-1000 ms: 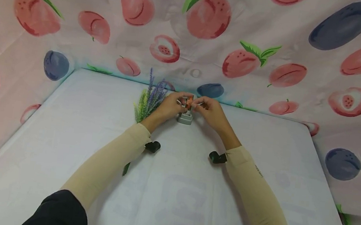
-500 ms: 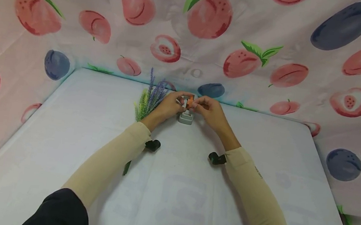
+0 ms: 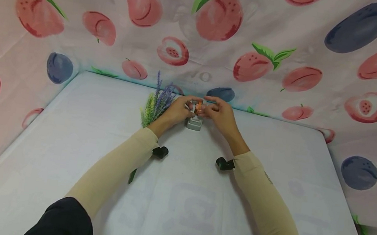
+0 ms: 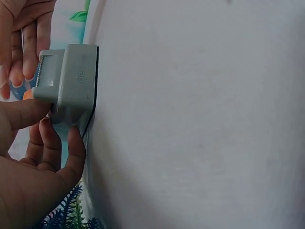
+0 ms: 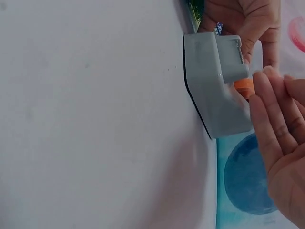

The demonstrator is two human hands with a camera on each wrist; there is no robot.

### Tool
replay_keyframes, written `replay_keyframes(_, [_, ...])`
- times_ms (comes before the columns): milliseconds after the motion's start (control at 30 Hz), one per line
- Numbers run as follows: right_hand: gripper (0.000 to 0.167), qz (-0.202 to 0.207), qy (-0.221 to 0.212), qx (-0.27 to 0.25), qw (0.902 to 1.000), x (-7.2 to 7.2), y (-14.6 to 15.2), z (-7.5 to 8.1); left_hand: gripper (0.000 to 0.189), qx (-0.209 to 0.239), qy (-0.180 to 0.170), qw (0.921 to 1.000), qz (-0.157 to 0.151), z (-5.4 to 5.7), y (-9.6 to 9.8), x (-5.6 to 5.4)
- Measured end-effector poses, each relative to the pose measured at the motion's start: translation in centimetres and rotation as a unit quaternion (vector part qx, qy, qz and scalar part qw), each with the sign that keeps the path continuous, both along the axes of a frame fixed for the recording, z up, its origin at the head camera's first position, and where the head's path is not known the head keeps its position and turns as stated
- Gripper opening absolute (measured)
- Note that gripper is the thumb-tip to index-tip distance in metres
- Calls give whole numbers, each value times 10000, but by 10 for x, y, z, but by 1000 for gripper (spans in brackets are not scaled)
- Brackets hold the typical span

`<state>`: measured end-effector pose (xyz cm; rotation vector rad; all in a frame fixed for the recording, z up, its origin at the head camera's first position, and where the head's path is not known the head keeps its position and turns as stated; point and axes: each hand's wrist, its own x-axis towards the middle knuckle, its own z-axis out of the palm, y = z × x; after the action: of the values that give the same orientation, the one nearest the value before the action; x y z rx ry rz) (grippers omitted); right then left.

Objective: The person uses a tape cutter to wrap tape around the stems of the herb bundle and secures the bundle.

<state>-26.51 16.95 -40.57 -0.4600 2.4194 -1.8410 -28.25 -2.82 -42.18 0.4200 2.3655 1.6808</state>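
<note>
A grey tape dispenser [image 3: 194, 124] stands near the back edge of the white table, with an orange roll core [image 3: 198, 107] showing above its body. My left hand [image 3: 176, 111] holds the dispenser from its left side; in the left wrist view its thumb lies along the cutter arm [image 4: 45, 94] and the other fingers curl at the flank. To the right, my right hand [image 3: 222, 116] has its fingers fairly straight, with fingertips [image 5: 267, 78] close by the orange core. Whether they touch it, or whether clear tape lies between them, I cannot tell.
Artificial lavender stems [image 3: 157, 106], purple and green, lie left of the dispenser, partly under my left forearm. A fruit-print cloth [image 3: 213, 54] hangs behind the white table [image 3: 193, 195]. Black wrist mounts [image 3: 160, 152] jut from both sleeves.
My right hand's fingers have loosened and spread from a pinch at the orange core, the index finger lifting. The orange core turned slightly earlier. My left hand stays in place.
</note>
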Motion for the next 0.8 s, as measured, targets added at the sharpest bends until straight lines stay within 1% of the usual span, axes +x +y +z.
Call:
replay_keyframes(133, [39,-129,-40,87,9999,1,-1,0,56,7,-43,10000,16,1,0,1])
replay_keyframes(300, [36,-187,-143,125,9996,3,-1,1,56,63,-120,9999,47,1,1,1])
replay_keyframes(467, [41,-241,-239,133,9993,4,-3,1,56,80,-124,9999,61,1,0,1])
replay_keyframes(567, [42,-269,-392,119,9988,6,-5,2,56,150,-177,9997,43,0,1,1])
replay_keyframes(800, [30,-307,-758,192,9965,10,-7,5,56,260,-171,9995,11,0,2,0])
